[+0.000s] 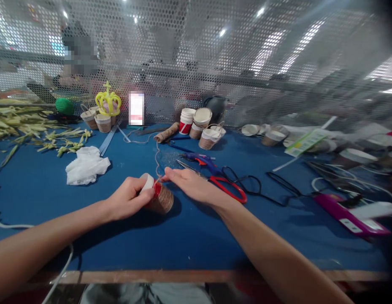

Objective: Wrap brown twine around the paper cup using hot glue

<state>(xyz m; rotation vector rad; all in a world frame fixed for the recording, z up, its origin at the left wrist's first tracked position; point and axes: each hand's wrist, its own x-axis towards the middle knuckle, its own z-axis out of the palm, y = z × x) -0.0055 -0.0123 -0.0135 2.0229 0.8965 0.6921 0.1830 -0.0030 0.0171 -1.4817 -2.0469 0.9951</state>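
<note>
From here I see my left hand (pixel 128 197) clamped on a tapered, tilted paper cup (pixel 148 181) over the blue bench (pixel 120 249), smooth red above ridged, fibrous twine (pixel 165 199); my right hand (pixel 191 183) pinches a thin strand (pixel 157 158) beside it.

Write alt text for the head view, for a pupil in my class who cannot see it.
A left hand holds a tilted red-and-white cup partly wrapped in brown twine, while the right hand pinches a loose strand. Nearby on the blue tabletop lie red-handled scissors and a blue glue gun.
</note>
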